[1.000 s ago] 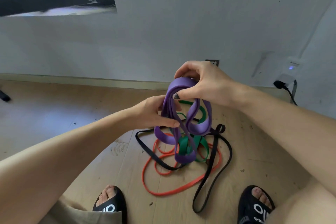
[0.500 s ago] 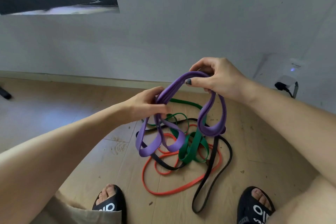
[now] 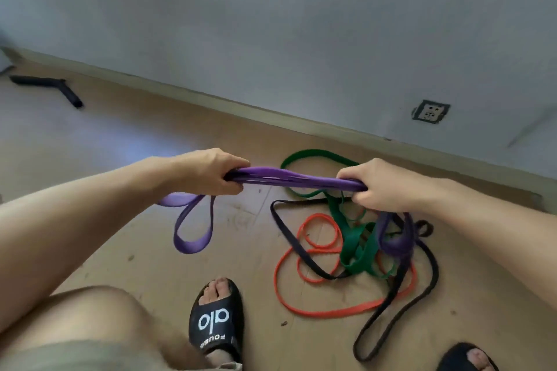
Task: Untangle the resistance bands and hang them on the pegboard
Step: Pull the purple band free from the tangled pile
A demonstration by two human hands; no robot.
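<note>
Currently the purple band [image 3: 297, 179] is gripped taut, lengthwise between left hand [image 3: 208, 172] and right hand [image 3: 373, 184]; its loops hang below each.

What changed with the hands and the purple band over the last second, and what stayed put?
The left hand and right hand moved apart, pulling the purple band from a bunched clump into a taut, roughly level run between them, with loops hanging beside each hand. Both hands kept their grip. The camera view also shifted. The green band, orange band and black band stayed piled on the floor.
</note>
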